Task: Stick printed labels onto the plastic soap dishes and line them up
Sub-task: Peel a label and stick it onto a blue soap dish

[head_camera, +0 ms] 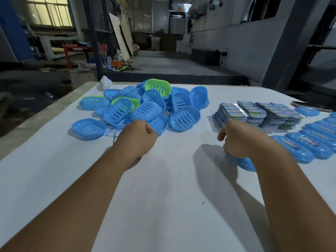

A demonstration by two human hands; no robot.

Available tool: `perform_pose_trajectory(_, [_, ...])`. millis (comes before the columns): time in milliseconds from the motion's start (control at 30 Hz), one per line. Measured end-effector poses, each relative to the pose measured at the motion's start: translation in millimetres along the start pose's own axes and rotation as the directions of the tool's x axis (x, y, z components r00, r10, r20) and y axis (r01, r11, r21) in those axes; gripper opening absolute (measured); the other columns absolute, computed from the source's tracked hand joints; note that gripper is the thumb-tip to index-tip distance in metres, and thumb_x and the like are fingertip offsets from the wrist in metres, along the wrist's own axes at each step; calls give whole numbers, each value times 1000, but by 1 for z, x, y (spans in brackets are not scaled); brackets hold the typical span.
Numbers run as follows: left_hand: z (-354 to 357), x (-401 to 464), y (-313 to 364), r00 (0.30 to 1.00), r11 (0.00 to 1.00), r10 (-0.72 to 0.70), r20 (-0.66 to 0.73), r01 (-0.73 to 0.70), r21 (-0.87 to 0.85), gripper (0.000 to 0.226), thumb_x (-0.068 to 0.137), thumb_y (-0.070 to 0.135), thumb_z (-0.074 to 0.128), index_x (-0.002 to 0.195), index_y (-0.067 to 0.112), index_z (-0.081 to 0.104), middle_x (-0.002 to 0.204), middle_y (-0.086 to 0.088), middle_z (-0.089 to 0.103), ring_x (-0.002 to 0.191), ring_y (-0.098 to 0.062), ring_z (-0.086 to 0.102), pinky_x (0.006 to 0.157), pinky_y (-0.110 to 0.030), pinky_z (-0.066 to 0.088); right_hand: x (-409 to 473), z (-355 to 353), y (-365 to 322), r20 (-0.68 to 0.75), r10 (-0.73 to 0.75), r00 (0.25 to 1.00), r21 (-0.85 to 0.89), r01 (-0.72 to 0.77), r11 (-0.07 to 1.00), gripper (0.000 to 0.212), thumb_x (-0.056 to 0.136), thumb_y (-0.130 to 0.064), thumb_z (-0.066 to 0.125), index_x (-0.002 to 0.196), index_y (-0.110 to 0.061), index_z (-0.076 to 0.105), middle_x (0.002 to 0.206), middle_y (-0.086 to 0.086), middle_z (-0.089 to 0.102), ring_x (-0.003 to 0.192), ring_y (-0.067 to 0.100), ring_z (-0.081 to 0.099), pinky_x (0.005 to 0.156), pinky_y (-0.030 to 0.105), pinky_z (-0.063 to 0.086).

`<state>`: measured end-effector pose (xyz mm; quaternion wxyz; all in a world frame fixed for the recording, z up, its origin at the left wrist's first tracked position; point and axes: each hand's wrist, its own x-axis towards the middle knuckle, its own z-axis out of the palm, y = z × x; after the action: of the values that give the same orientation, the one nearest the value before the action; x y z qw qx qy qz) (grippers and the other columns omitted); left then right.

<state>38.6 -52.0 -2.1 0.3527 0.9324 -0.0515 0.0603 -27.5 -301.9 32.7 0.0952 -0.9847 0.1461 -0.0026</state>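
A heap of unlabelled soap dishes [145, 106], mostly blue with a few green, lies at the table's far middle. My left hand [138, 139] sits at its near edge, fingers curled, and its thumb pinches the rim of a blue dish [161, 125]. Stacks of printed labels [258, 113] lie to the right of the heap. My right hand [236, 140] grips another blue dish [245, 163] from above, low over the table; the hand hides most of it. This dish sits at the near end of a row of labelled blue dishes [309, 142] that runs back to the right.
The white table [163, 197] reaches from me to the far edge. A single blue dish [89, 129] lies left of the heap, a white object [105, 82] at the far left corner, and a dark flat object [309, 106] at the far right.
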Motion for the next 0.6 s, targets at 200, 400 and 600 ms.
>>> perform_pose_trajectory(200, [2, 3, -10, 988, 980, 146, -46, -139, 144, 28, 87, 33, 65, 115, 30, 61, 108, -3, 63, 102, -25, 61, 91, -43, 52, 3, 15, -16, -65, -112, 992, 81, 117, 990, 23, 81, -17, 64, 95, -34, 58, 88, -12, 57, 75, 7, 54, 58, 26, 40])
perform_pose_trajectory(400, [8, 7, -15, 940, 896, 330, -83, -284, 340, 25, 91, 38, 65, 114, 29, 69, 125, 0, 52, 119, -24, 47, 100, -40, 42, 3, 32, -39, -149, -235, 960, 165, 258, 952, 15, 86, -30, 63, 101, -35, 61, 93, -16, 58, 83, 11, 56, 71, 31, 45])
perform_pose_trajectory(600, [3, 7, -8, 922, 920, 347, -171, -299, 252, 17, 98, 34, 55, 102, 20, 61, 103, -2, 65, 102, -28, 58, 87, -42, 48, 6, 42, -45, -302, -287, 909, 290, 374, 881, 27, 90, -29, 67, 117, -30, 63, 102, -12, 59, 76, 3, 52, 74, 28, 39])
